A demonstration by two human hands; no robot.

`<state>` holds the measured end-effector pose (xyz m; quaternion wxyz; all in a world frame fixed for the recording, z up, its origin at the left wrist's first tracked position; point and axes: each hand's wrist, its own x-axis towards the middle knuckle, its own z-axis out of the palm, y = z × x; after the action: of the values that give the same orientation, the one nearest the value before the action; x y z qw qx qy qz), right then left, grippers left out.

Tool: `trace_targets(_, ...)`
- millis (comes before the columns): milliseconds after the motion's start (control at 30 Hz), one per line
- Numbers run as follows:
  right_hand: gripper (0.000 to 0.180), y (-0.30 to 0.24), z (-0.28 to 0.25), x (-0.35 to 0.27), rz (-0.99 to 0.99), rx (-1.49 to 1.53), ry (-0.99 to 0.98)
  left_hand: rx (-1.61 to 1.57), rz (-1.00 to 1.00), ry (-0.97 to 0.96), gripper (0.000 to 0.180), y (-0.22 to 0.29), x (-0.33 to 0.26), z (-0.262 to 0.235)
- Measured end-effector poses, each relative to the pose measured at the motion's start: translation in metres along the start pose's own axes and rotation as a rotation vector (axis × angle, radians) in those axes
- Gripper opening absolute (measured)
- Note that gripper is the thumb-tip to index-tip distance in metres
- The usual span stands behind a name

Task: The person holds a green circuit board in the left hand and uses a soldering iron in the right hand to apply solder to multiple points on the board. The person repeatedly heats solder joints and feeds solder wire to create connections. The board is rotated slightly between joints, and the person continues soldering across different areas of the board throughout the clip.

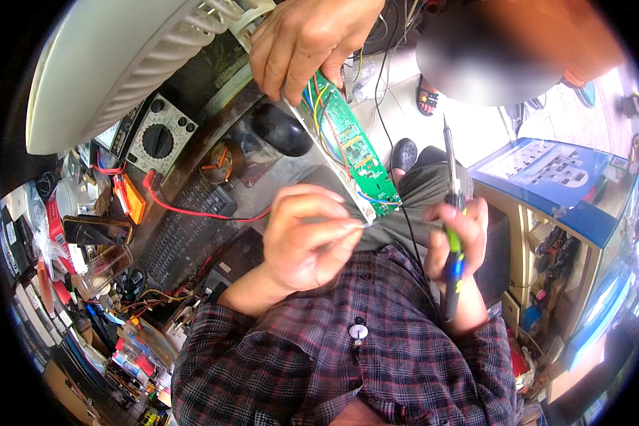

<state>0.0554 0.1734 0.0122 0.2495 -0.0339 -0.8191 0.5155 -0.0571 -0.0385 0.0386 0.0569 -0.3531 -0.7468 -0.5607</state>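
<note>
In my right hand (468,231) is a soldering iron (454,248) with a black, green and blue handle, its metal tip pointing up and away from me. The fingers of my left hand (309,238) are pinched together beside the near end of a long green circuit board (351,145). Whatever sits between those fingertips is too small to make out. Several coloured wires run along the board, which has a pale strip down its left side. Another person's hand (312,46) grips the board's far end from above. The iron's tip stands apart from the board.
A black mouse (282,129), a dark keyboard (188,231) and a multimeter (160,138) with a red lead (206,215) lie to the left. A round ashtray-like dish (221,163) sits between them. At right stands a glass-sided case (547,170); a person leans in at the top right.
</note>
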Motion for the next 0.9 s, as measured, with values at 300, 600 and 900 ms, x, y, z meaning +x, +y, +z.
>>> trace_targets(300, 0.040, -0.005, 0.004, 0.020, -0.275, -0.071, -0.105, -0.257, 0.020, -0.169, 0.023, 0.002, 0.008, 0.017)
trace_targets(600, 0.039, 0.002, 0.006, 0.033, -0.314, -0.105, -0.084, -0.347, -0.107, -0.136, 0.023, -0.002, 0.012, 0.016)
trace_targets(900, 0.041, 0.015, 0.016, 0.041, -0.335, -0.026, -0.045, -0.286, -0.100, -0.071, 0.024, -0.009, 0.016, 0.023)
